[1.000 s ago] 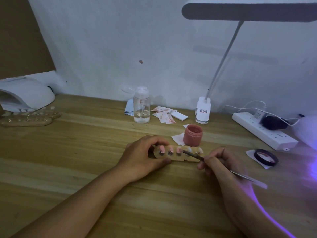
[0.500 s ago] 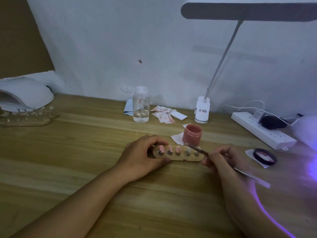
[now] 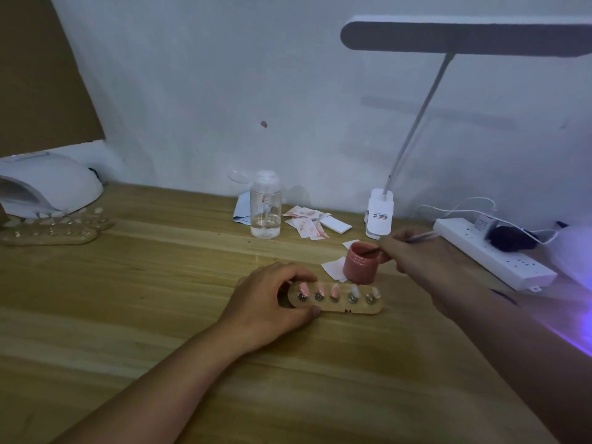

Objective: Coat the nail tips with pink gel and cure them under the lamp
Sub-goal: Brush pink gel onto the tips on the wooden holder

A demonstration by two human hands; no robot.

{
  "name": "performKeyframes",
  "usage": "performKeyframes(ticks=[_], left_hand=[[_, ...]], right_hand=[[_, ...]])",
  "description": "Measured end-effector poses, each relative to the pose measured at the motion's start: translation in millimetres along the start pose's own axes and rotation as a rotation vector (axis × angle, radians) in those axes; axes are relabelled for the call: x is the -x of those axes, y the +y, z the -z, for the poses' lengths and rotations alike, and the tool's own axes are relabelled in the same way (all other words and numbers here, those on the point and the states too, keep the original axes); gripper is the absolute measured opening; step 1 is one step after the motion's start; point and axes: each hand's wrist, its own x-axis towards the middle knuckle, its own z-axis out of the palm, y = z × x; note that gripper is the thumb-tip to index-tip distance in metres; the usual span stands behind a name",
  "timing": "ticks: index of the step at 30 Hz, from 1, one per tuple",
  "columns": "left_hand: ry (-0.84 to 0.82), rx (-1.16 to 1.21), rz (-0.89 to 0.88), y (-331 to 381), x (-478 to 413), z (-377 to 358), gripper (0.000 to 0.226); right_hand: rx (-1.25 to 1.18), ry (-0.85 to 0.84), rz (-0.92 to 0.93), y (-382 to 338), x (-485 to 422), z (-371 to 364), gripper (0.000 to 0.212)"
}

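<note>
The wooden bench (image 3: 160,315) carries a nail-tip holder (image 3: 362,307), its left end pinched in the left grip (image 3: 266,302). Just left of the right grip (image 3: 416,254) stands an open pink jar (image 3: 360,267) on paper slips. Behind the left grip stand a clear bottle (image 3: 265,206) and stained paper scraps (image 3: 304,224). The lamp base (image 3: 379,216) sits just behind the right grip, and a power strip (image 3: 499,256) lies to that grip's right. Far left of the left grip sit a white curing lamp (image 3: 54,187) and more wooden holders (image 3: 51,235).

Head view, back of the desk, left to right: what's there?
white curing lamp → clear bottle → stained paper wipes → desk lamp clamp → power strip
</note>
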Motion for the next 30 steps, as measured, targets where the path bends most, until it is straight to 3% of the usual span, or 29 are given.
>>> performKeyframes(ticks=[3, 6, 8, 13, 17, 23, 30], left_hand=[[-0.004, 0.008, 0.005, 0.1, -0.2, 0.0, 0.042], [-0.009, 0.009, 0.012, 0.1, -0.3, 0.2, 0.041], [-0.005, 0.019, 0.012, -0.6, -0.4, 0.0, 0.041], [0.002, 0.033, 0.009, 0.6, 0.8, 0.0, 0.041], [0.009, 0.04, 0.01, 2.4, 0.7, 0.0, 0.041], [-0.004, 0.039, 0.01, 1.6, 1.2, 0.2, 0.041], [-0.013, 0.042, 0.012, 1.2, 0.7, 0.2, 0.042]], right_hand=[[0.02, -0.034, -0.007, 0.0, 1.2, -7.2, 0.016], [-0.012, 0.102, 0.045, 0.9, 17.6, -0.3, 0.013], [-0.185, 0.18, 0.111, 7.5, 36.7, 5.7, 0.011], [-0.507, 0.038, 0.093, 37.0, 81.0, 2.3, 0.023], [-0.485, -0.014, 0.124, 41.3, 90.7, -2.5, 0.033], [-0.403, -0.07, 0.138, 40.9, 95.0, -3.8, 0.013], [-0.402, -0.076, 0.137, 40.6, 94.0, -3.1, 0.01]])
